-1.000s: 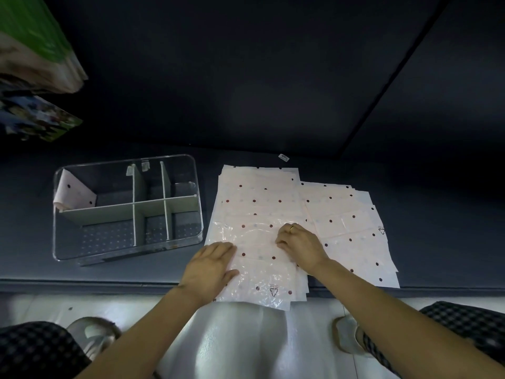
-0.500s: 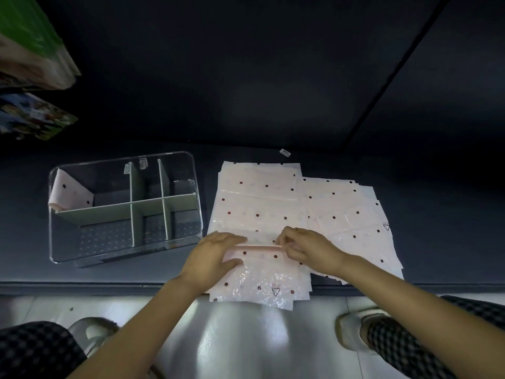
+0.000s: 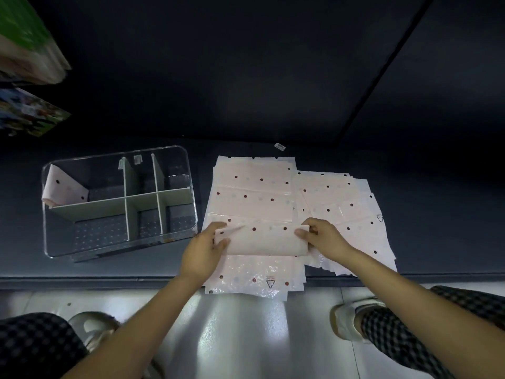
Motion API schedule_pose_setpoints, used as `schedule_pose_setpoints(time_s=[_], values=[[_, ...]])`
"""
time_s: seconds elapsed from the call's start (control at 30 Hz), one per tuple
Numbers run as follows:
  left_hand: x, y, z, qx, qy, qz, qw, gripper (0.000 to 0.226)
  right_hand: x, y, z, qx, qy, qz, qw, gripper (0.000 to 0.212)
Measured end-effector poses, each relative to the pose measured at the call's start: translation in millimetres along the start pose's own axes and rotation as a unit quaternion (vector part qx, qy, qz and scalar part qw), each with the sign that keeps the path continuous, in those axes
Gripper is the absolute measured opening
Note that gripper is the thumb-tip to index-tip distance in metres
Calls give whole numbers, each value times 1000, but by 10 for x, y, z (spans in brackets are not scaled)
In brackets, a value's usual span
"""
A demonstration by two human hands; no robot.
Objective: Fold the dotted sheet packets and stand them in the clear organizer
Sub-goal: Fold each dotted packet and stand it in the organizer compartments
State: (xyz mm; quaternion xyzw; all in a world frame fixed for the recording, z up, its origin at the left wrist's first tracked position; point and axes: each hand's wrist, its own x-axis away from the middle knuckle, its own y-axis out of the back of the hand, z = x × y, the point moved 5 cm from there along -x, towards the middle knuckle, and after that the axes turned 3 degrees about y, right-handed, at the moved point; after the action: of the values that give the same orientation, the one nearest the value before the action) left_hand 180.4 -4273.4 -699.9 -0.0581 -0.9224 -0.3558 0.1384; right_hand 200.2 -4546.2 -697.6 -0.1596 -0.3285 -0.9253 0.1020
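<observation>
Two overlapping stacks of pale pink dotted sheet packets lie on the dark shelf, one stack (image 3: 252, 192) in the middle and one stack (image 3: 347, 212) to its right. My left hand (image 3: 203, 248) pinches the left end of a folded packet (image 3: 263, 240), and my right hand (image 3: 323, 237) pinches its right end, holding it over the near part of the middle stack. The clear organizer (image 3: 120, 250) with green dividers stands to the left. One folded packet (image 3: 64, 187) leans in its far-left compartment.
A small white label (image 3: 279, 146) lies behind the stacks. The shelf's front edge (image 3: 109, 280) runs just below the organizer, and the middle stack overhangs it. Glossy floor and shoes lie below. Colourful packages (image 3: 27, 110) hang at upper left.
Both hands went from pressing flat on the top packet to lifting it folded over; a wider folded band now sits between my fingers.
</observation>
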Motion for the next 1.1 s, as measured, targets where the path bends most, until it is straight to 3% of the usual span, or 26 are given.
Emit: schedule_pose_setpoints(time_s=[0.1, 0.17, 0.23, 0.33, 0.53, 0.6, 0.67, 0.73, 0.83, 0.9, 1.1], values=[[172, -45, -239, -133, -125, -111, 977, 70, -66, -69, -29, 52, -20, -30, 998, 30], [263, -166, -383, -220, -221, -116, 943, 79, -107, -97, -42, 66, -34, -38, 997, 29], [302, -327, -399, -270, -272, -68, 921, 76, -140, -122, -54, 76, -42, -43, 995, 29], [265, -541, -212, -331, -253, 35, 909, 75, -188, -154, -66, 84, -55, -47, 994, 21], [141, -623, 37, -403, -223, 84, 884, 78, -150, -177, -40, 106, -87, -87, 987, 28], [128, -637, 78, -412, -219, 90, 880, 79, -16, -184, 110, 192, -38, -186, 963, 35], [116, -658, 93, -416, -219, 87, 878, 79, 133, -348, 355, 239, 86, -241, 936, 40], [111, -674, 92, -417, -219, 85, 878, 79, 190, -680, 545, 215, 178, -154, 948, 46], [112, -672, 98, -403, -218, 86, 885, 74, 183, -1209, 605, 251, 219, 12, 943, 56], [106, -649, 127, -403, -212, 82, 887, 73, 140, -1268, 481, 266, 188, 34, 945, 61], [98, -596, 155, -391, -227, 90, 887, 65, 168, -810, -6, 278, 101, 0, 955, 63]])
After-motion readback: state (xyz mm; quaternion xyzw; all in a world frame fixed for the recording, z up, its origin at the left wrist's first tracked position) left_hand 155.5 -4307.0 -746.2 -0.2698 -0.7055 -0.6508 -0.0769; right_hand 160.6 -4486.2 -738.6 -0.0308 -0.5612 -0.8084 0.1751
